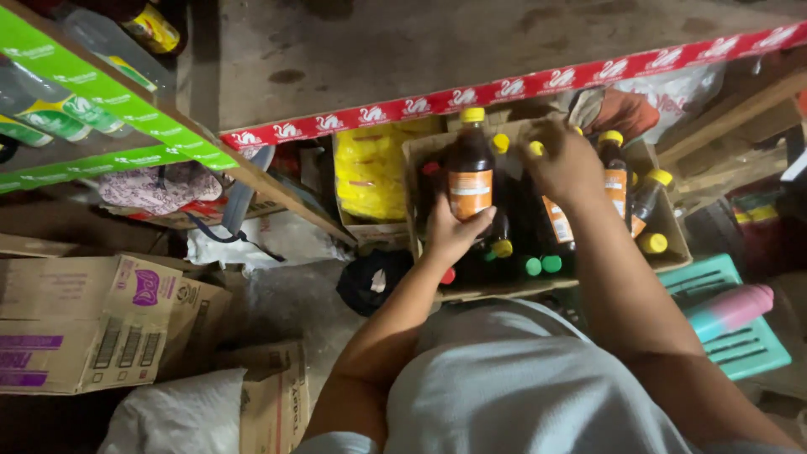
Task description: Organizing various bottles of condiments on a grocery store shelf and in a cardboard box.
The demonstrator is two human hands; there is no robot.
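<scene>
The left hand (454, 235) grips a dark, yellow-capped, orange-labelled bottle (469, 168) over the open cardboard box (664, 227); the right hand (565, 164), at three o'clock, clasps another bottle's yellow cap (535, 149). Loosely held glass could slip and crack.

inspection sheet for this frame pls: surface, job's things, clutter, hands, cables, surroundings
Surface: bare concrete floor, stained and dim.
Job's things: open cardboard box packed with dark bottles, caps yellow, green and red; one dark bottle with yellow cap and orange label is raised above the rest.
Clutter: closed cartons, white sack, dark bundle, yellow packets, teal crate with a pink-and-teal flask on it.
Hands: left hand grips the raised bottle low down; right hand rests on bottle tops in the box.
Cables: nothing seen.
Surroundings: shelf edged in green with green-labelled bottles; counter edge with red-and-white tape.
</scene>
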